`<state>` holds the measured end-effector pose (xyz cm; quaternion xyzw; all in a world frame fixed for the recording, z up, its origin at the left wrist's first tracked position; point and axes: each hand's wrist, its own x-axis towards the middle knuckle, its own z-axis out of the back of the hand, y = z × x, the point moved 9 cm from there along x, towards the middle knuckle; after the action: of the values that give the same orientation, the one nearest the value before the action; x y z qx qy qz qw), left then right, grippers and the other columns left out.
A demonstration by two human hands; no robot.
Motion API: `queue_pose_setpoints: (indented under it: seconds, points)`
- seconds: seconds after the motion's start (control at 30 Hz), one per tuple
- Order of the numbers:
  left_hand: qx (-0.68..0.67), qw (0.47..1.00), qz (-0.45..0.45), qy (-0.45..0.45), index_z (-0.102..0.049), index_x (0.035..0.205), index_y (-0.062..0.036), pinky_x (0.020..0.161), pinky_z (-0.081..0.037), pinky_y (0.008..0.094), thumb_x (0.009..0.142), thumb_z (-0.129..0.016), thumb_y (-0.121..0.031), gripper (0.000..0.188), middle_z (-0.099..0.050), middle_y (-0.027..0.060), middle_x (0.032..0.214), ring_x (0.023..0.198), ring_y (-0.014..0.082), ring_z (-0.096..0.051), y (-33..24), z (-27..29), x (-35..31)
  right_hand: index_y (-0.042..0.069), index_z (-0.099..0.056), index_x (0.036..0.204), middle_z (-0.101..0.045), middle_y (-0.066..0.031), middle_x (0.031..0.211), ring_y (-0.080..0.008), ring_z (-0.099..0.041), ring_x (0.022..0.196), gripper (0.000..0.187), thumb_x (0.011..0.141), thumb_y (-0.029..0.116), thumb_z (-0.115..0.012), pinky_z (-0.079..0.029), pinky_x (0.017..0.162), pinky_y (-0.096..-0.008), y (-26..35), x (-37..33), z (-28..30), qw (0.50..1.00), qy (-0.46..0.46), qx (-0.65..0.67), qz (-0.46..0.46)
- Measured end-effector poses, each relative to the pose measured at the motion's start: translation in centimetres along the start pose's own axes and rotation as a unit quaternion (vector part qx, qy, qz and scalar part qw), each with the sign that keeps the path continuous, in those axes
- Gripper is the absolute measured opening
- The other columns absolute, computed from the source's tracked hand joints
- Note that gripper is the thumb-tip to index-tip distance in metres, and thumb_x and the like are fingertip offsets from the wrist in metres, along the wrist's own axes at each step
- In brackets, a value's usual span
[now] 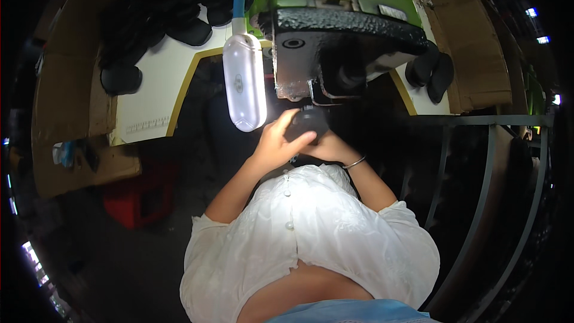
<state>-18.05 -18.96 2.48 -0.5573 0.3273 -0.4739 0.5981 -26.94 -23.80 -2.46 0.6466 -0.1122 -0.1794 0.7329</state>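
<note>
The left hand (276,146) pinched a dark rounded piece (310,123) between thumb and fingers, the thumb lying across its near side. The right hand (327,147), with a bracelet (355,162) at its wrist, was against the piece from the other side; its fingers were mostly hidden, so how tightly they closed I could not tell. The piece was just below the working end of a green and black machine (353,9), in front of the white shirt (311,209). A lit, pale lamp (244,84) hung beside the left hand. On the white tabletop (149,106), black pads (189,32) were heaped at the left, and two dark pads (440,78) overlapped at the right, near a cardboard box (469,39)
</note>
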Motion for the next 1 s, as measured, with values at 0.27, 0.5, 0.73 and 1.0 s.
queue_pose_setpoints:
  seconds: [0.27, 0.5, 0.73, 1.0]
  points:
    - [-0.071, 0.986, 0.152, 0.009, -0.064, 0.092, 0.0018, 0.066, -0.049, 0.0248, 0.079, -0.071, -0.022, 0.029, -0.066, 0.0068, 0.080, 0.070, 0.0101, -0.060, -1.0, 0.8, 1.9, 0.001, -0.060, 0.104, -0.064, -0.0067, 0.095, -0.0132, -0.059, 0.087, 0.038, 0.071, 0.010, -0.074, -0.047, 0.078, -0.0275, -0.1, -0.8, -1.9, 0.993, -0.010, 0.105, -0.056]
    - [-0.262, 0.955, 0.119, -0.075, -0.063, 0.093, 0.0010, 0.068, -0.048, 0.0242, 0.079, -0.070, -0.012, 0.020, -0.065, 0.0038, 0.082, 0.072, 0.0092, -0.059, -0.5, 1.8, 0.1, -0.001, -0.066, 0.083, -0.065, -0.0024, 0.073, -0.0066, -0.057, 0.073, 0.023, 0.066, 0.009, -0.078, -0.047, 0.067, -0.0236, 1.6, -2.4, 6.4, 0.968, 0.066, -0.187, -0.154]
    - [-0.122, 0.984, 0.081, -0.098, -0.061, 0.095, -0.0001, 0.068, -0.047, 0.0232, 0.077, -0.070, -0.010, 0.022, -0.063, 0.0026, 0.082, 0.073, 0.0084, -0.057, -0.6, 3.5, 0.4, 0.000, -0.054, 0.107, -0.062, -0.0075, 0.101, -0.0164, -0.060, 0.090, 0.039, 0.071, -0.012, -0.063, -0.049, 0.083, -0.0297, 3.0, -2.3, 13.7, 0.921, -0.186, 0.339, 0.042]
    - [-0.197, 0.962, 0.055, -0.180, -0.059, 0.094, 0.0009, 0.073, -0.047, 0.0230, 0.071, -0.074, -0.003, 0.028, -0.061, 0.0031, 0.088, 0.079, 0.0083, -0.056, 1.3, 10.4, -1.9, -0.002, -0.056, 0.105, -0.063, -0.0061, 0.097, -0.0119, -0.059, 0.088, 0.033, 0.074, -0.003, -0.069, -0.047, 0.083, -0.0267, 6.4, 1.6, 6.0, 0.948, -0.155, 0.264, 0.080]
